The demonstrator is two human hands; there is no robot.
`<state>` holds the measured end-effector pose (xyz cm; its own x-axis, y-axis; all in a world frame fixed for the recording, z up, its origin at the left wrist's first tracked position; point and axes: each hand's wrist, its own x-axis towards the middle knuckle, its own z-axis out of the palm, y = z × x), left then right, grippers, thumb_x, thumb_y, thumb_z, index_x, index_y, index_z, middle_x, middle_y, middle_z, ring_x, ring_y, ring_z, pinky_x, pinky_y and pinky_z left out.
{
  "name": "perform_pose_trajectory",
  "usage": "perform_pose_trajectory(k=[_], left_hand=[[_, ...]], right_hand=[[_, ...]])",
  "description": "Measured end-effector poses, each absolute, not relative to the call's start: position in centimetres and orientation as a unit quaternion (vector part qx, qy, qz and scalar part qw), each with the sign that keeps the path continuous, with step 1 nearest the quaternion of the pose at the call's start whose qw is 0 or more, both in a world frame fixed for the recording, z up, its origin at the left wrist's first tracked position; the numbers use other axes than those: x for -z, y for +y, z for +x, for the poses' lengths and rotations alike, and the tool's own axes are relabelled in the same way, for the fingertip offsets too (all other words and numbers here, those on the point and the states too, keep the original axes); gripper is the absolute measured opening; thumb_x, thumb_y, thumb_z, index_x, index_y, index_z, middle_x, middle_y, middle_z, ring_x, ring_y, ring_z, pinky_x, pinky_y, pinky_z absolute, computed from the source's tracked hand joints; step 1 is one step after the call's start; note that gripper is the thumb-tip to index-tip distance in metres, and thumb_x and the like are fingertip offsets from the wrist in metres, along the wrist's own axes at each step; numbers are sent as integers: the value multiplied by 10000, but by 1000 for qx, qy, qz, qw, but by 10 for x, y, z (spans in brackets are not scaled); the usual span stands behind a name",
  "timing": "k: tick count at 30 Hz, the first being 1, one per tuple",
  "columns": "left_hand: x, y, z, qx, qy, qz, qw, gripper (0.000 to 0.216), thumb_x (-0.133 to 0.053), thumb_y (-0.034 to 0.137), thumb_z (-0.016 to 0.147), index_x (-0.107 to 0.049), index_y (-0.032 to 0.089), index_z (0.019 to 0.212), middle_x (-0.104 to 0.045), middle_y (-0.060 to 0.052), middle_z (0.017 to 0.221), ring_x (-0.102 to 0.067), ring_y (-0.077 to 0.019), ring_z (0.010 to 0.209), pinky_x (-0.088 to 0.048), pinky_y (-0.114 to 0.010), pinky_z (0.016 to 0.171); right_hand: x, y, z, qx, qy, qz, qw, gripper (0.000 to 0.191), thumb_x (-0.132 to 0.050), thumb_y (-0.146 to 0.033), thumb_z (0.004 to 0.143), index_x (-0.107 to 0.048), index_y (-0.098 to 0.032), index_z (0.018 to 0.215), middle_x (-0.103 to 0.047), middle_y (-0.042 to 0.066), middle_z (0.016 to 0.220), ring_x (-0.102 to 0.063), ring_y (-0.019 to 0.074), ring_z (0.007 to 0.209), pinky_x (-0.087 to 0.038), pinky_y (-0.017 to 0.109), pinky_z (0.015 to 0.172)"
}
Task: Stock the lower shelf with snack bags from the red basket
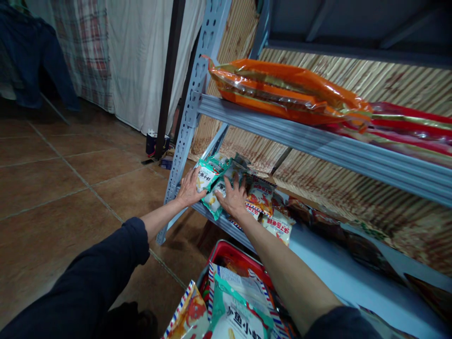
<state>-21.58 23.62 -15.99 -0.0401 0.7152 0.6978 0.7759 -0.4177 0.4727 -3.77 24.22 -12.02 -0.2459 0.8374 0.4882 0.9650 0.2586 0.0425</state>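
Observation:
At the left end of the lower shelf, my left hand (189,189) grips the edge of a green-and-white snack bag (206,175), its thumb low against the front. My right hand (233,197) lies over another green-and-white snack bag (213,201) just beside it, fingers spread. More green bags sit behind, partly covered by my hands. Right of them, close to my right wrist, are a red-and-white snack bag (260,194) with a striped edge and another snack bag (277,227) with red lettering.
Below me stands a red basket (223,246) holding a green snack bag (237,314) and striped-edge bags. Large orange packages (282,89) lie on the upper shelf (300,136). A perforated metal post (189,110) rises at the rack's left end, beside the tiled floor (106,165).

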Motion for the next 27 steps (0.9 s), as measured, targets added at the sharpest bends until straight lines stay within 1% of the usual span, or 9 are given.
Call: perform_pose_trajectory(k=[3, 5, 7, 12, 15, 22, 27], left_hand=[[160, 237, -216, 487, -537, -688, 23, 971, -622, 391, 639, -42, 151, 1380, -321, -164, 1361, -305, -297, 1246, -278, -460, 992], [159, 238, -216, 489, -529, -694, 13, 997, -635, 379, 626, -30, 140, 1381, -309, -169, 1367, -310, -293, 1246, -280, -445, 1002], [158, 239, -216, 486, -519, -703, -4, 981, -631, 359, 632, -37, 144, 1383, -291, -164, 1378, -315, -284, 1245, -293, -427, 1003], [158, 240, -215, 493, -500, -711, -27, 920, -608, 334, 655, -70, 171, 1382, -301, -138, 1377, -349, -262, 1225, -332, -399, 985], [158, 243, -214, 486, -501, -716, -26, 922, -611, 347, 652, -75, 166, 1381, -292, -144, 1382, -354, -272, 1219, -342, -410, 974], [155, 247, -211, 468, -523, -712, -25, 920, -604, 340, 652, -62, 189, 1380, -338, -132, 1347, -382, -279, 1191, -373, -412, 934], [152, 249, -209, 461, -538, -706, -20, 918, -606, 340, 653, -72, 179, 1382, -423, -136, 1263, -450, -285, 1115, -387, -413, 904]], right_hand=[[122, 243, -38, 160, -769, -590, 187, 634, -414, -553, 774, -283, -301, 1341, -89, 75, 1458, -42, 391, 1295, -270, 556, 929], [123, 244, -39, 150, -770, -592, 184, 637, -414, -555, 773, -279, -305, 1343, -73, 71, 1460, -45, 401, 1292, -271, 565, 927], [122, 244, -39, 140, -772, -593, 182, 637, -406, -559, 774, -280, -304, 1344, -57, 70, 1461, -45, 411, 1289, -283, 570, 919], [121, 244, -39, 116, -775, -597, 173, 622, -388, -555, 783, -288, -301, 1342, -18, 61, 1467, -45, 414, 1290, -320, 578, 890], [120, 244, -39, 114, -775, -598, 169, 614, -394, -546, 786, -301, -291, 1338, -31, 67, 1466, -50, 407, 1294, -320, 568, 900], [119, 247, -39, 112, -774, -600, 166, 610, -429, -535, 774, -344, -270, 1318, -54, 95, 1463, -58, 410, 1295, -333, 561, 893], [119, 249, -40, 113, -773, -601, 167, 597, -427, -526, 779, -363, -259, 1309, -84, 106, 1457, -71, 408, 1294, -335, 555, 890]])
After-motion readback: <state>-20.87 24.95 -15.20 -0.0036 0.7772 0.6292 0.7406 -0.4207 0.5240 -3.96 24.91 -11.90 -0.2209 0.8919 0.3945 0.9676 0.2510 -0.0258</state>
